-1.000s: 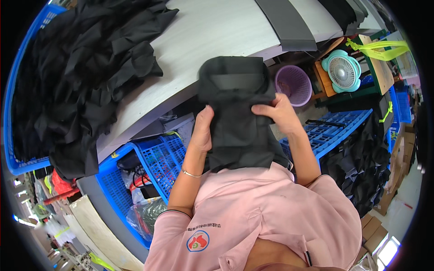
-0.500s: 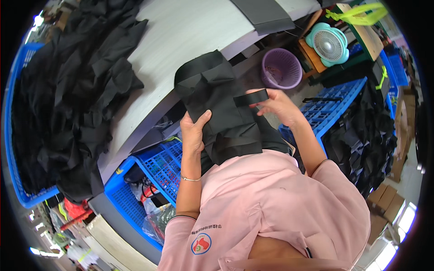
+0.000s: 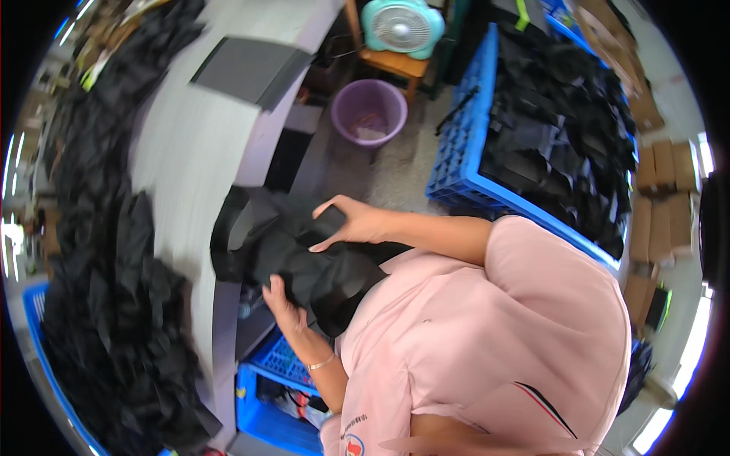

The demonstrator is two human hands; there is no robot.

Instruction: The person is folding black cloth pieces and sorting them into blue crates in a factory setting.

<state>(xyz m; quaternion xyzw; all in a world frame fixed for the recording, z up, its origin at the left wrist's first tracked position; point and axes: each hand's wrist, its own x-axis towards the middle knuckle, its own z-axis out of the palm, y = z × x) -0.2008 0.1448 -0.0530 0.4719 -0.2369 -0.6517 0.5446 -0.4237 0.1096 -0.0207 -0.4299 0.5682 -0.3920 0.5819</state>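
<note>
Black cloth sits between the two hands, in front of the shirt. Long axis slants: far end up-left over the edge of the counter, near end down-right against the shirt. Can't tell if the far end rests on the counter or hangs just above it.

Right hand is on the upper-right long side, coming in from the right, fingers aimed left, so it cuts across the cloth's long axis. Thumb and forefinger stand apart, bent round a black band that fills the gap between them; can't tell if they pinch it tight. Band lies right at those fingers, so right is the nearer hand for it.

Left hand is on the opposite, lower-left side, at the cloth's edge, its forearm slanting up-left, roughly along the cloth. Its fingertips show at the edge, rest of the grip is hidden; can't tell whether it pinches.

Key relation, as judged: band beside the right fingers, cloth body below and left of them, left hand across on the other side. Cloth is creased, outline a bit blurred. Heap of black fabric is well apart, left on the counter; crate well off to the right.
</note>
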